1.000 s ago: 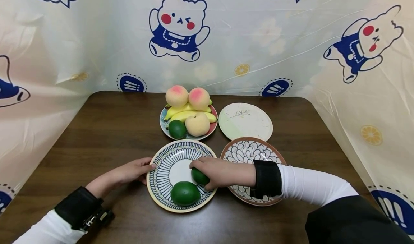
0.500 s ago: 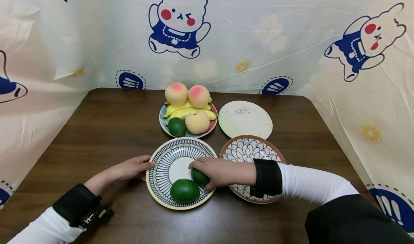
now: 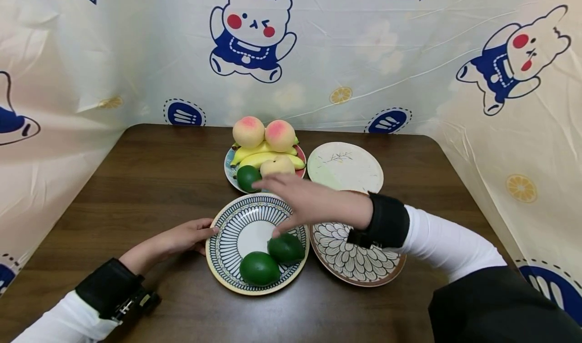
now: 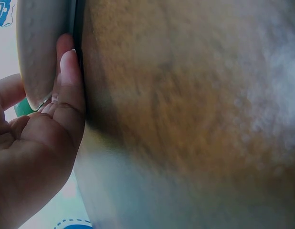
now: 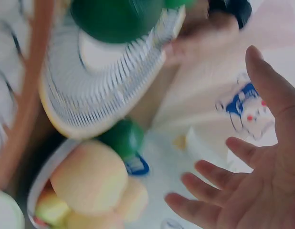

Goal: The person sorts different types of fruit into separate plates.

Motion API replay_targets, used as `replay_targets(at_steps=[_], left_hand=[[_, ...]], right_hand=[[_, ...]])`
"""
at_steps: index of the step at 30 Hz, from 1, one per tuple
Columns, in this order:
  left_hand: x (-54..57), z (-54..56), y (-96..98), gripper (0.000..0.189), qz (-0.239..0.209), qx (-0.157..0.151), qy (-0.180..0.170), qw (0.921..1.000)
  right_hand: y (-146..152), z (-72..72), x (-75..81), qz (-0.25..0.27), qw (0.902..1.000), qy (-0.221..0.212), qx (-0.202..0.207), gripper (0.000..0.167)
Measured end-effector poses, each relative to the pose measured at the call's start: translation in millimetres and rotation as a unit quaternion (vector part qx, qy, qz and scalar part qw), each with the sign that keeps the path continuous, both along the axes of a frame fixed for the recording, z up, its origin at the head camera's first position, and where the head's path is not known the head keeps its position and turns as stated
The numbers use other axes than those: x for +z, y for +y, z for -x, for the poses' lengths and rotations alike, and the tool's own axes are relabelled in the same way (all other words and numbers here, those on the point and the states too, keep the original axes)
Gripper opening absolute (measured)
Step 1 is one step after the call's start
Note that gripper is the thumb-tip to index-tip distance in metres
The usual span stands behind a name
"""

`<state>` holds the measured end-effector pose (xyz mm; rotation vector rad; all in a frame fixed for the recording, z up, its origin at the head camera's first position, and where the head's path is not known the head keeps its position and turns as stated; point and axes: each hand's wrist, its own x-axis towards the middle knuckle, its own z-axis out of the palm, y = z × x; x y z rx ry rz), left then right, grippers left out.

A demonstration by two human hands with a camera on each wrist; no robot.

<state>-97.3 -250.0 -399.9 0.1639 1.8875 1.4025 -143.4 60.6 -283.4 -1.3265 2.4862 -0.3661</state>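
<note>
A blue-and-white striped plate (image 3: 252,232) with a yellow rim lies at the table's front middle. Two dark green oval fruits rest on it side by side, a front one (image 3: 259,269) and a right one (image 3: 286,248). My left hand (image 3: 186,238) pinches the plate's left rim; the left wrist view shows the thumb on one face and the fingers (image 4: 68,71) under the other. Above the plate's right side hovers my right hand (image 3: 309,199), fingers spread and holding nothing. Its bare palm (image 5: 252,195) shows in the right wrist view.
Behind stands a fruit plate (image 3: 229,175) carrying peaches (image 3: 248,132), bananas (image 3: 268,159) and a small green fruit (image 3: 248,178). A pale plate (image 3: 347,168) sits to its right. Nearer, a brown-rimmed petal-patterned plate (image 3: 364,262) lies partly under my right forearm.
My right hand has let go of the right green fruit and lifted away toward the back, leaving it on the striped plate. My left hand keeps its place at the rim.
</note>
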Motion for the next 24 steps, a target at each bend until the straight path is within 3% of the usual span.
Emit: replay_targets(at_steps=[4, 8, 18, 24], left_hand=[[0.5, -0.6, 0.3, 0.052, -0.004, 0.004, 0.006, 1.0], [-0.7, -2.4, 0.8, 0.052, -0.012, 0.004, 0.006, 0.9999], [-2.6, -4.8, 2.2, 0.053, -0.012, 0.006, 0.004, 0.9999], [-1.4, -3.2, 1.2, 0.052, -0.007, 0.006, 0.006, 0.9999]], right_hand=[[-13.2, 22.7, 14.7, 0.005, 0.9978, 0.065, -0.013, 0.095], [-29.8, 42.3, 10.0, -0.002, 0.9966, 0.08, -0.023, 0.094], [-62.0, 84.8, -20.8, -0.028, 0.9991, 0.033, 0.006, 0.094], [-80.9, 89.2, -35.5, -0.07, 0.9968, 0.03, 0.022, 0.094]])
